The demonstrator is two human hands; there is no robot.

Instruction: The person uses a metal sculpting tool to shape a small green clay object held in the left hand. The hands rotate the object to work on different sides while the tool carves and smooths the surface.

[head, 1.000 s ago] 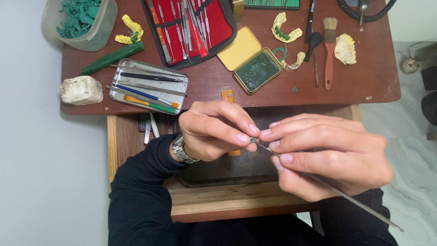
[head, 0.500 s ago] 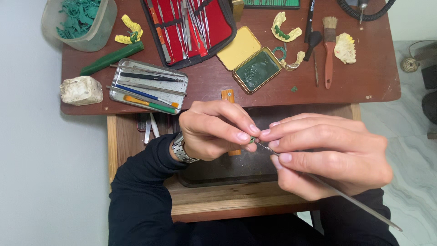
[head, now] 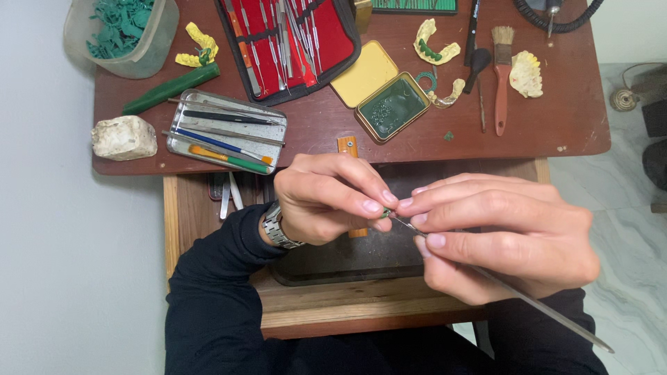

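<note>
Green wax bit [head: 386, 213], very small, sits pinched at the fingertips of the left hand [head: 326, 198], just above the dark tray [head: 347, 257] set in the wooden drawer [head: 333, 305]. The tip of a thin metal tool [head: 514, 295] touches it; the right hand [head: 507, 236] grips that tool with fingers closed around the shaft, which runs down and away to the lower right. Both hands meet fingertip to fingertip, the left wrist wearing a metal watch [head: 278, 226]. Beyond them lies the reddish-brown surface [head: 556, 125]. On it, nearest the hands, a metal tray [head: 226, 130] holds pens and picks, with a pale stone lump [head: 124, 137] to its left. Further back stand an open red case of instruments [head: 288, 42], an open yellow tin [head: 379, 87] with dark green contents, a wooden-handled brush [head: 501, 76], several yellowish dental casts [head: 434, 45], a green stick [head: 170, 88] and a clear tub of green scraps [head: 125, 31].
</note>
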